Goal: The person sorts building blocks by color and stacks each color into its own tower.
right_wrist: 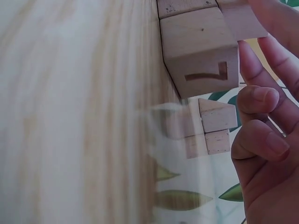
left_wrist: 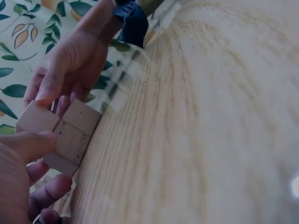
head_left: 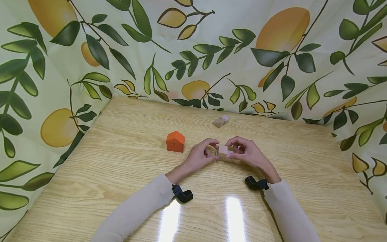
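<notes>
Both hands meet on a small cluster of pale wooden blocks (head_left: 223, 152) resting on the wooden table (head_left: 121, 174). The left hand (head_left: 201, 155) has thumb and forefinger curled against the cluster's left side, pinching it. The right hand (head_left: 246, 153) closes round the cluster's right side, fingers bent over the top and thumb low against it. In the left wrist view the pale wooden blocks (left_wrist: 60, 135) show as a few square faces fitted edge to edge, with the left hand (left_wrist: 21, 177) below them and the right hand (left_wrist: 67, 70) above. In the right wrist view one face of the pale wooden blocks (right_wrist: 198, 49) carries a dark mark shaped like a 7 (or an L, depending on how it is read), and the right hand (right_wrist: 266, 154) has its fingertips curled beside it.

To the left of the cluster, near but apart, stands an orange house-shaped block (head_left: 175, 141) with a peaked top. Beyond the cluster, towards the table's far edge, lie two more plain blocks (head_left: 221, 121) touching each other; the right wrist view shows these two more plain blocks (right_wrist: 212, 126) too. A black wrist camera (head_left: 182, 194) sits nearer than the cluster on the left wrist, and another on the right. Pale sleeves (head_left: 136, 211) cover both forearms. A leaf-and-fruit patterned cloth (head_left: 193, 50) hangs behind and to both sides of the table.
</notes>
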Motion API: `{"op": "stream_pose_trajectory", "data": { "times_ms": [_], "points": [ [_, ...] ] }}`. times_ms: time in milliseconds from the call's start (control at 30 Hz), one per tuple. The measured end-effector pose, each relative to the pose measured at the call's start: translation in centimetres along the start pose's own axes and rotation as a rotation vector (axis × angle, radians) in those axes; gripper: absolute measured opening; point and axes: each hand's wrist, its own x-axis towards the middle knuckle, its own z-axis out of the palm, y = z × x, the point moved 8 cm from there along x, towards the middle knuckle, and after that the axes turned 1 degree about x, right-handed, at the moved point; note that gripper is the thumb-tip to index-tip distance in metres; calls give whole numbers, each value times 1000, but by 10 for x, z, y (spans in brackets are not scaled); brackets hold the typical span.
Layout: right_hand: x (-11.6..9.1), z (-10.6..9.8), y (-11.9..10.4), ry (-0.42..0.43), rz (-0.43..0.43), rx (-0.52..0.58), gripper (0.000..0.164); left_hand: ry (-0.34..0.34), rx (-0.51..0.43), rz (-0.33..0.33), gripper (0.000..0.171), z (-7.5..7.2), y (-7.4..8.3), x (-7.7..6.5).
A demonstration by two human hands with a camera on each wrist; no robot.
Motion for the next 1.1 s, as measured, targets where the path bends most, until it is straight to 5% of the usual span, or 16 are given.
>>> {"op": "stream_pose_trajectory", "data": {
  "times_ms": [267,1100],
  "points": [
    [-3,1,-28,-6,1,-9,28,4,-3,15,50,0,0,0],
    [-3,1,-30,-6,-13,-14,26,12,-13,25,54,-1,1,1]
  ]
}}
